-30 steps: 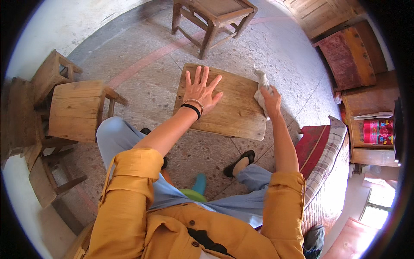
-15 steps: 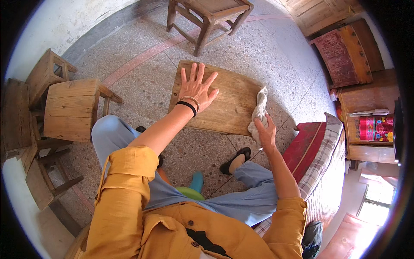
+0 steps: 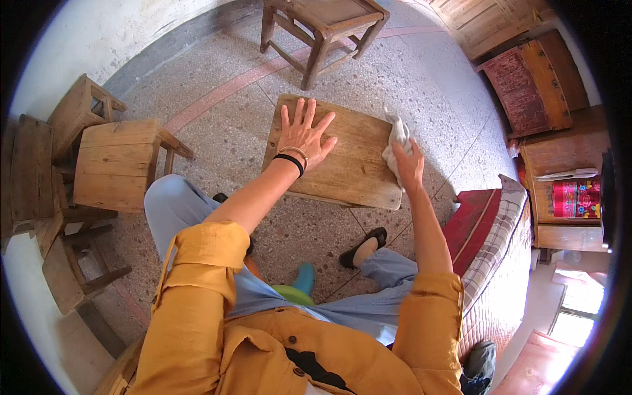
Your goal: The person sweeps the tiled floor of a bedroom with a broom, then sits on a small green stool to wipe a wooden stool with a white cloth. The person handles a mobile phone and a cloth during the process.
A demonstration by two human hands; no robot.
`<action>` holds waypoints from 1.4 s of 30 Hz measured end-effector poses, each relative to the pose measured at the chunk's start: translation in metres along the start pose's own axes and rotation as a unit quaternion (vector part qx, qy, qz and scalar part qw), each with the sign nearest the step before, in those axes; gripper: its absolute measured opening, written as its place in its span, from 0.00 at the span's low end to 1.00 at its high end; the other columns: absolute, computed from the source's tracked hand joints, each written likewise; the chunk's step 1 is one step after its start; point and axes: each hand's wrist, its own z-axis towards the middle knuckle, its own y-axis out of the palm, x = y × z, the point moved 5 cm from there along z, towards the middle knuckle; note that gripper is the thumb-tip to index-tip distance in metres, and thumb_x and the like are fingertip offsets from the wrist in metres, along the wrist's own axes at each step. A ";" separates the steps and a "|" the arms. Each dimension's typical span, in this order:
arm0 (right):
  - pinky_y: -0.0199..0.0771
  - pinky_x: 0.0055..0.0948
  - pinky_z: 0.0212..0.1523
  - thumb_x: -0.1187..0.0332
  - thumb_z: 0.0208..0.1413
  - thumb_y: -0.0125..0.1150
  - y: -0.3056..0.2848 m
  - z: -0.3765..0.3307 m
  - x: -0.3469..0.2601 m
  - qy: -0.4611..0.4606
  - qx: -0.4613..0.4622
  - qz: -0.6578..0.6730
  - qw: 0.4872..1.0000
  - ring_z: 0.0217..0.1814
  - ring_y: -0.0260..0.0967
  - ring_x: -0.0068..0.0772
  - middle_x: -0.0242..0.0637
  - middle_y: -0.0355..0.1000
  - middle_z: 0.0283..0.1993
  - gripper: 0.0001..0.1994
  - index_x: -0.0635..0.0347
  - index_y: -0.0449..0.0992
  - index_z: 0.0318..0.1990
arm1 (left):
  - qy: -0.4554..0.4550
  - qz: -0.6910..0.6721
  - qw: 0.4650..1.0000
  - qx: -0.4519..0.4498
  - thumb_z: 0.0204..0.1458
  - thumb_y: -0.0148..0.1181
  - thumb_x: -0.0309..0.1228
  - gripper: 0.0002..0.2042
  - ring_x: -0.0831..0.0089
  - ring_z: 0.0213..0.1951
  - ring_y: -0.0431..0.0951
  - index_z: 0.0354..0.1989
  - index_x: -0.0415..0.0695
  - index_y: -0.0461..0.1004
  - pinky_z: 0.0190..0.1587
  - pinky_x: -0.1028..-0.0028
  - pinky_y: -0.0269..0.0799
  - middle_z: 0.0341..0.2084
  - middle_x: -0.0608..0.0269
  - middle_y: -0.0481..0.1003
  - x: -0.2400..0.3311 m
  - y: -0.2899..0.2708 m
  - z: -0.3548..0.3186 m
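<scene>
In front of me stands a low wooden stool or small table, its rectangular top (image 3: 349, 155) tilted slightly in view. My left hand (image 3: 305, 138) lies flat on the left part of that top, fingers spread, with a bangle and a black band at the wrist. At the right edge, my right hand (image 3: 409, 163) grips a crumpled whitish cloth (image 3: 397, 135) and presses it against the wood. Part of the cloth hangs over the edge, and the palm side of that hand is hidden.
Several wooden stools (image 3: 115, 164) stand at the left by the wall. Another wooden seat (image 3: 322, 23) is at the far side. On the right are a bed edge with checked cloth (image 3: 487, 263) and a wooden cabinet (image 3: 559, 158). A green and blue object (image 3: 299, 286) lies between my legs.
My right hand has slid the cloth away from me along the right edge of the top. The left hand stays flat in place.
</scene>
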 end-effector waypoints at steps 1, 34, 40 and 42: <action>0.63 0.36 0.53 0.51 0.43 0.60 -0.004 -0.019 0.001 0.005 -0.013 0.007 1.000 0.53 0.66 0.49 0.57 0.69 0.50 0.35 0.68 0.65 0.56 | -0.002 0.001 1.000 0.005 0.57 0.33 0.54 0.28 0.56 0.68 0.34 0.66 0.65 0.47 0.65 0.48 0.27 0.67 0.56 0.37 -0.001 0.001 -0.001; 0.64 0.33 0.52 0.53 0.43 0.62 -0.009 -0.034 0.014 0.037 -0.081 0.063 0.994 0.51 0.67 0.41 0.53 0.70 0.48 0.34 0.70 0.66 0.55 | 0.000 0.013 1.000 0.023 0.57 0.33 0.55 0.27 0.56 0.68 0.35 0.66 0.66 0.46 0.65 0.48 0.29 0.67 0.56 0.38 -0.002 0.002 -0.004; 0.64 0.36 0.52 0.50 0.42 0.62 0.009 0.041 0.005 -0.005 -0.002 0.054 0.999 0.51 0.67 0.45 0.56 0.70 0.48 0.34 0.68 0.68 0.53 | 0.002 0.011 1.000 0.004 0.57 0.34 0.55 0.27 0.57 0.68 0.35 0.66 0.67 0.46 0.66 0.49 0.29 0.67 0.57 0.38 0.001 -0.001 -0.001; 0.63 0.36 0.54 0.50 0.43 0.61 0.007 0.030 -0.012 0.007 -0.005 0.047 0.999 0.53 0.66 0.49 0.59 0.69 0.49 0.34 0.67 0.67 0.54 | -0.007 0.016 1.000 -0.002 0.57 0.34 0.55 0.27 0.57 0.68 0.35 0.66 0.67 0.46 0.66 0.49 0.28 0.67 0.57 0.37 -0.002 -0.002 -0.003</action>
